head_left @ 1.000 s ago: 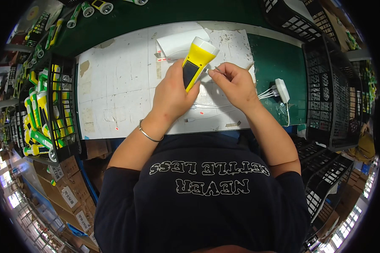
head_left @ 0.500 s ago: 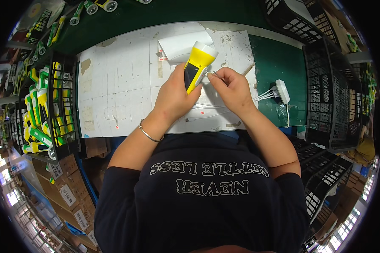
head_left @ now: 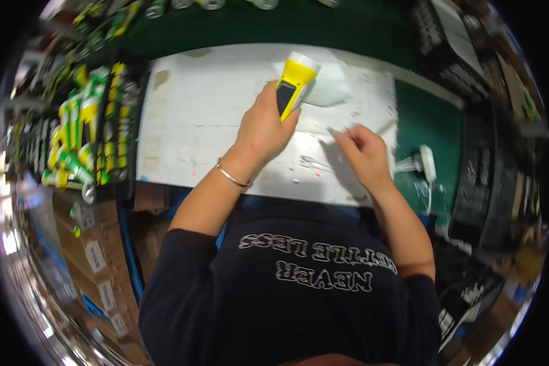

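Observation:
My left hand (head_left: 263,125) is wrapped round a yellow flashlight (head_left: 297,74) with a white head and a dark panel on its body. The flashlight's head points up and away from me, over the white work surface (head_left: 195,131). To its right, my right hand (head_left: 366,152) is apart from it, fingers curled and pinched together. A small greyish thing shows at those fingertips, too blurred to name. White cable ends (head_left: 311,160) lie on the board between my hands. Behind the flashlight is a white sheet (head_left: 332,85).
A white multi-port charger (head_left: 427,161) with cables sits on the green tabletop at the right. On the left stands a black crate (head_left: 141,122) holding several green and yellow flashlights (head_left: 73,125). Black crates (head_left: 479,165) stand at the right, and more flashlights (head_left: 210,3) lie along the far edge.
My right hand has drawn away from the flashlight's side, toward the right and nearer me. My left hand still holds the flashlight. The whole view has shifted and blurred.

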Demonstrator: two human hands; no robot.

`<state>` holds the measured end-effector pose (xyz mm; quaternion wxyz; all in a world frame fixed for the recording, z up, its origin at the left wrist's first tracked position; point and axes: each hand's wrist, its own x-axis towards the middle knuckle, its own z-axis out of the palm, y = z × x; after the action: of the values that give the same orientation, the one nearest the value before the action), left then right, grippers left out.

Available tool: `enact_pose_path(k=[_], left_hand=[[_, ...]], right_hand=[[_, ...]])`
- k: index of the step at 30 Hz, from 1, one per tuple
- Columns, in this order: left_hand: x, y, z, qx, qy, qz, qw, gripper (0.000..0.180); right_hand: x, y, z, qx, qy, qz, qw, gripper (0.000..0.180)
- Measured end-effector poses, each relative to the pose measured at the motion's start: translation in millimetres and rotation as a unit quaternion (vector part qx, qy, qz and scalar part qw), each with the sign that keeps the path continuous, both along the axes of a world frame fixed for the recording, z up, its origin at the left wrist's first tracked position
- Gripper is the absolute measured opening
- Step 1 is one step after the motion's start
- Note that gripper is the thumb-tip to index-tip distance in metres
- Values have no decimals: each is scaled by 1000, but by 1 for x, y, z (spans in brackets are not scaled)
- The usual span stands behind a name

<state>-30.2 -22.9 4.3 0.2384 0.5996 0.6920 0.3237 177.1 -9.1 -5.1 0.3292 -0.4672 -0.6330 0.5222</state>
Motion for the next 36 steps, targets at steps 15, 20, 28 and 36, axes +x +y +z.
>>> enact_pose_path(k=[15, 20, 28, 36], left_hand=[[-394, -125, 77, -129, 256, 395, 873, 65], [-403, -60, 73, 44, 447, 438, 779, 68], [-167, 201, 13, 120, 311, 48, 942, 52], [-101, 307, -15, -59, 475, -6, 878, 56]], right_hand=[[19, 16, -10, -70, 71, 39, 994, 20], [14, 15, -7, -70, 69, 36, 995, 20], [7, -6, -22, 240, -48, 84, 966, 15], [7, -3, -27, 168, -42, 57, 983, 12]])
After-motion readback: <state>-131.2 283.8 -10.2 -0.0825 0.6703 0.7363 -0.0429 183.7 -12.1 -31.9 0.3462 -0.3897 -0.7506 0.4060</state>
